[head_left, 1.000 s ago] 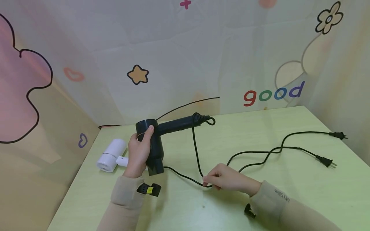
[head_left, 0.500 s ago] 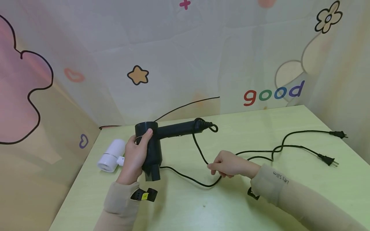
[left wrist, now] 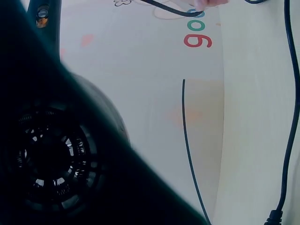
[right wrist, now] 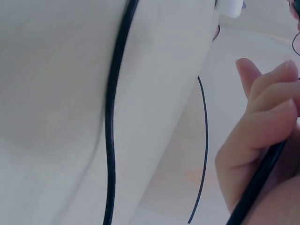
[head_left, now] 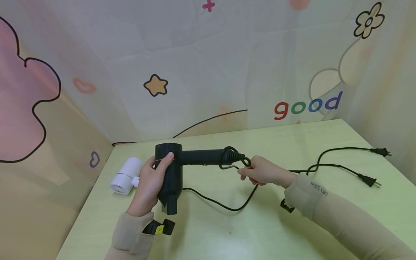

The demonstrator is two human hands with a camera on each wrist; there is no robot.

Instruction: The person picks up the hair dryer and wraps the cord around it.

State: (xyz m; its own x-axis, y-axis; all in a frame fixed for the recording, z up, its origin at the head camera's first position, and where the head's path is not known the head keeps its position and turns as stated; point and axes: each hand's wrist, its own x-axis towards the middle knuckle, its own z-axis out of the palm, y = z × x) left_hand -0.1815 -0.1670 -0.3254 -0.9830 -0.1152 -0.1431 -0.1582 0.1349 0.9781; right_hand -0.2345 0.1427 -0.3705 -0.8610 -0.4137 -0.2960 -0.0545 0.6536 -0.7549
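Observation:
In the head view my left hand (head_left: 150, 184) grips a black hair dryer (head_left: 171, 177) by its barrel, thumb across the front, with the handle pointing right. The nozzle faces down toward me. A loop of black cord (head_left: 227, 167) hangs around the handle's end. Just right of that end, my right hand (head_left: 264, 171) holds the cord with curled fingers. The right wrist view shows those fingers (right wrist: 262, 126) wrapped round the black cord (right wrist: 258, 187). Dark dryer body (left wrist: 51, 154) fills much of the left wrist view.
A white hair dryer (head_left: 125, 177) lies on the pale table (head_left: 208, 231) behind my left hand, partly hidden. Its black cord (head_left: 221, 204) curves across to the right. Two black plugs (head_left: 367, 180) lie near the right edge. A printed curtain (head_left: 208, 72) stands behind.
My right hand has moved up and right along with the cord, toward the handle's end. The black hair dryer has come slightly lower, its handle now nearly level.

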